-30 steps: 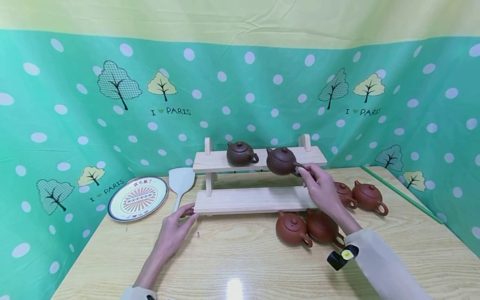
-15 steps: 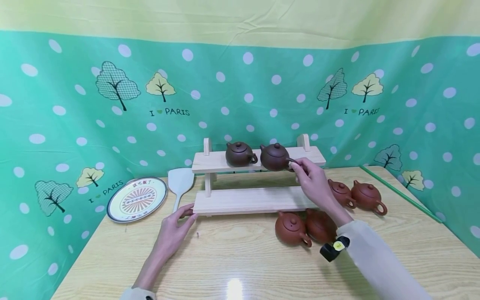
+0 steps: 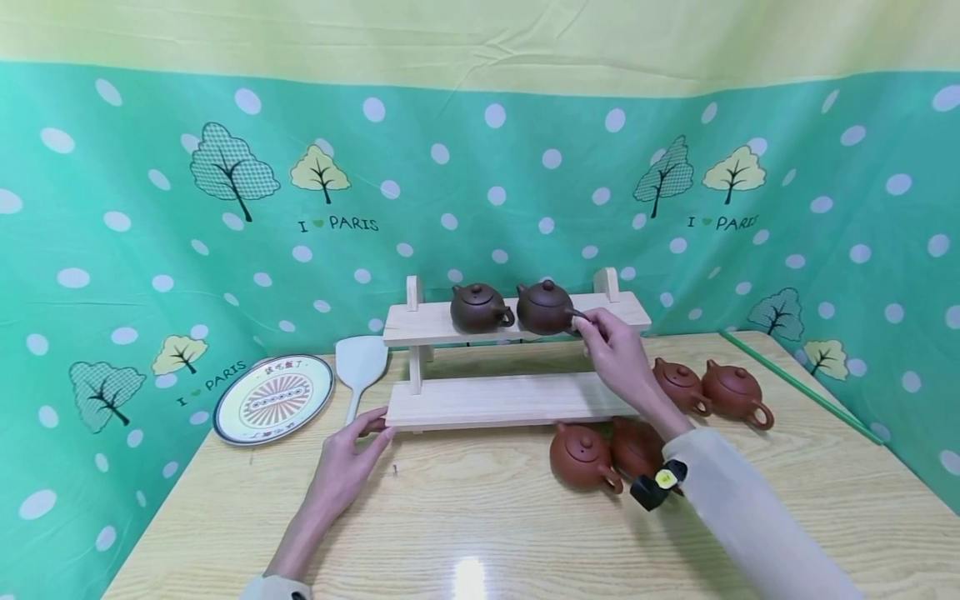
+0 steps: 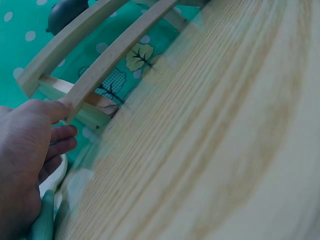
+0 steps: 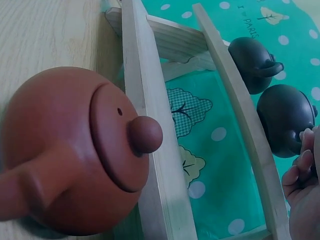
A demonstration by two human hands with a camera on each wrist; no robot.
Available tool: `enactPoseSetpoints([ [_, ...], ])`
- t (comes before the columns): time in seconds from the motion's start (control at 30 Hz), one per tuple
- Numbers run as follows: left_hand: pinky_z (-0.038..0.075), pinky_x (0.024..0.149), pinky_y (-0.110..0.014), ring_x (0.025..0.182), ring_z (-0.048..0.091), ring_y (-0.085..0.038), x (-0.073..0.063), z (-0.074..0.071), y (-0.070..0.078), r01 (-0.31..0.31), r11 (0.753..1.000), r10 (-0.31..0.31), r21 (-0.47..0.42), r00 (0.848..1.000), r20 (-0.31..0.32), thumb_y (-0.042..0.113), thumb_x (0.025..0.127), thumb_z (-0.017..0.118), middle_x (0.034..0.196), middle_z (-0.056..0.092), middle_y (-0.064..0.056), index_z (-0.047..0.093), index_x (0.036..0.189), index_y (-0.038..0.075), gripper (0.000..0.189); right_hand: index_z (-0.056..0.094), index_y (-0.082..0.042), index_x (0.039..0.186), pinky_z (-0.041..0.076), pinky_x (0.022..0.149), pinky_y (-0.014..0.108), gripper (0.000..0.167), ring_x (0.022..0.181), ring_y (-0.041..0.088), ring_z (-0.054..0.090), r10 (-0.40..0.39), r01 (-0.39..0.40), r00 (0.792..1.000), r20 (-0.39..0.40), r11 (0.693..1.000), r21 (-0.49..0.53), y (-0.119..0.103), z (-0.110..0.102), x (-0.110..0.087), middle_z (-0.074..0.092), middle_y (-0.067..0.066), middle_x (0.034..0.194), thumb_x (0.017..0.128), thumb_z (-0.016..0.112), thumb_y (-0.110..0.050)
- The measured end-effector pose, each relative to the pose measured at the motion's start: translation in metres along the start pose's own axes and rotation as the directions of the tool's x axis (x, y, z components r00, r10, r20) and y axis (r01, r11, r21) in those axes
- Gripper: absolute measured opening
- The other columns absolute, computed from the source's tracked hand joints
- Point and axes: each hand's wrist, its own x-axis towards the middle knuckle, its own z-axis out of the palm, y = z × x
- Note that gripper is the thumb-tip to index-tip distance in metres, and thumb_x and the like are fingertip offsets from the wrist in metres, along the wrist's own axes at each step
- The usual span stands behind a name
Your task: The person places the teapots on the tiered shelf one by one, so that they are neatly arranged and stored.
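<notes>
Gripping: right hand (image 3: 615, 354) pinches dark teapot (image 3: 543, 307) handle on top shelf (image 3: 420, 325).
Left hand (image 3: 345, 462): fingers straight, touching lower shelf (image 3: 487, 400) end.

The head view looks forward and down over the tabletop (image 3: 480, 517). Both wrist views sit low and close, tilted, sharing the wooden shelf (image 3: 510, 398) (image 4: 100, 60) (image 5: 150, 125).

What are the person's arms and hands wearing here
Both hands, left hand and right hand, are bare, with no gloves or rings visible. Each arm has a pale beige long sleeve. At the right wrist sits a small black device with a round yellow sticker.
</notes>
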Motion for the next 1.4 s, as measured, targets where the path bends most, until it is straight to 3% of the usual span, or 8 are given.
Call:
enactPoseSetpoints([
  [0.3, 0.050, 0.100, -0.057, 0.112, 0.068, -0.035, 0.001, 0.000, -0.001, -0.001, 1.000, 0.001, -0.006, 1.000, 0.005, 0.017, 0.098, 0.075, 0.113, 0.075, -0.012, 0.066, 0.133, 0.002, 0.039, 0.066, -0.003, 0.104, 0.036, 0.051, 0.029, 0.026, 0.062, 0.023, 0.046, -0.018, 0.017, 1.000, -0.018, 0.999, -0.027, 0.000, 0.004, 0.006, 0.055, 0.009, 0.075, 0.110, 0.055, -0.026],
  [0.57, 0.050, 0.100, -0.057, 0.111, 0.068, -0.035, 0.000, 0.000, -0.001, -0.007, 1.000, 0.007, -0.004, 1.000, -0.004, 0.016, 0.098, 0.075, 0.112, 0.076, -0.011, 0.067, 0.132, 0.002, 0.037, 0.066, -0.003, 0.106, 0.036, 0.052, 0.029, 0.026, 0.065, 0.024, 0.047, 0.002, -0.002, 1.000, -0.018, 1.000, -0.029, -0.001, 0.009, 0.010, 0.058, 0.016, 0.079, 0.110, 0.054, -0.026],
  [0.83, 0.048, 0.101, -0.057, 0.110, 0.068, -0.034, 0.000, 0.000, -0.002, -0.008, 1.000, 0.008, -0.002, 1.000, -0.007, 0.018, 0.099, 0.074, 0.110, 0.076, -0.010, 0.068, 0.131, 0.003, 0.036, 0.066, -0.003, 0.103, 0.037, 0.052, 0.028, 0.022, 0.064, 0.023, 0.048, 0.004, -0.004, 1.000, -0.013, 1.000, -0.011, 0.000, 0.010, 0.012, 0.058, 0.013, 0.077, 0.109, 0.057, -0.023],
  [1.4, 0.049, 0.099, -0.056, 0.110, 0.068, -0.033, 0.000, 0.001, -0.001, -0.017, 1.000, 0.017, 0.015, 1.000, -0.009, 0.017, 0.099, 0.074, 0.110, 0.076, -0.009, 0.068, 0.131, 0.003, 0.036, 0.063, -0.001, 0.114, 0.037, 0.055, 0.029, 0.021, 0.063, 0.023, 0.047, 0.014, -0.014, 0.999, 0.038, 1.000, 0.005, 0.000, 0.006, 0.012, 0.055, 0.011, 0.072, 0.109, 0.056, -0.020],
])
